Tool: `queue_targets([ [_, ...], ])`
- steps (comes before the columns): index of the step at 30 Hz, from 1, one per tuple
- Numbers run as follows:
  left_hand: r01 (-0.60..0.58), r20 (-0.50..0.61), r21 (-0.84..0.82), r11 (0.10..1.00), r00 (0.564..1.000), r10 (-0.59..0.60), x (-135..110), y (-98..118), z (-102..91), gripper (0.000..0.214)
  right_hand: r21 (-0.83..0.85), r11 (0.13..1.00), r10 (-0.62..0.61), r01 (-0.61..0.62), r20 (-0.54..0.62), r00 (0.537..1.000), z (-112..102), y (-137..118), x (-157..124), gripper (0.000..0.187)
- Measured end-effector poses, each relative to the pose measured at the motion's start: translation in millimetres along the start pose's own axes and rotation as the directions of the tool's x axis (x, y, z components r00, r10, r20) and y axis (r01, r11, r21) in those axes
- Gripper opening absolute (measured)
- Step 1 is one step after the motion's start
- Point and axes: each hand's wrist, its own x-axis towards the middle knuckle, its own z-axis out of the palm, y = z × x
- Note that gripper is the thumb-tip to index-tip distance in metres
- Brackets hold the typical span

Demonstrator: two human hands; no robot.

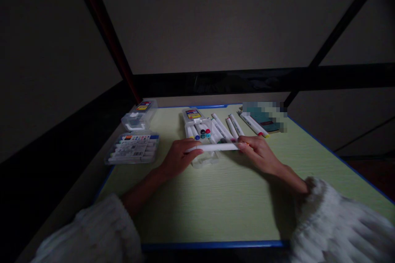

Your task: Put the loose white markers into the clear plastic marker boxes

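Note:
A white marker [216, 147] lies level between both hands, just above the green table top [228, 201]. My left hand [179, 158] pinches its left end, fingers closed. My right hand [261, 154] grips its right end, fingers closed. Right behind the marker stands an open clear case [197, 125] with several markers in it, coloured caps showing. More loose white markers [230, 127] lie in a row to the right of that case.
A clear box full of markers [133, 148] sits at the table's left edge, with another clear case [139, 115] behind it. A teal book-like item [262, 117] lies at the back right. Dark frame bars cross behind the table.

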Motion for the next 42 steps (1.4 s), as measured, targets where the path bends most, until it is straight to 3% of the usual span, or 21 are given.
queue_targets([
  [9,0.039,-0.007,-0.008,0.999,0.999,-0.039,-1,-4,0.8,0.027,0.054,0.997,0.049,-0.051,0.042,0.998,2,-1,2,0.043],
  [15,0.103,0.008,-0.046,0.994,0.995,-0.102,0,-3,0.5,0.033,0.123,0.992,-0.024,0.022,0.018,1.000,1,2,0,0.043],
  [24,0.142,0.070,-0.072,0.987,0.988,-0.137,1,2,-0.8,0.033,0.278,0.959,0.076,-0.052,-0.079,0.994,7,-6,1,0.023],
  [27,0.149,0.085,-0.089,0.985,0.986,-0.141,2,2,-1.0,0.033,0.402,0.911,0.143,-0.095,-0.092,0.986,11,-11,1,0.019],
  [32,0.160,0.092,-0.125,0.979,0.984,-0.150,2,1,-1.7,0.036,0.652,0.744,0.250,-0.144,-0.073,0.965,22,-16,1,0.021],
  [42,0.171,0.120,-0.169,0.971,0.981,-0.152,3,2,1.8,0.034,0.766,0.616,0.256,-0.185,0.027,0.966,31,-16,0,0.025],
])
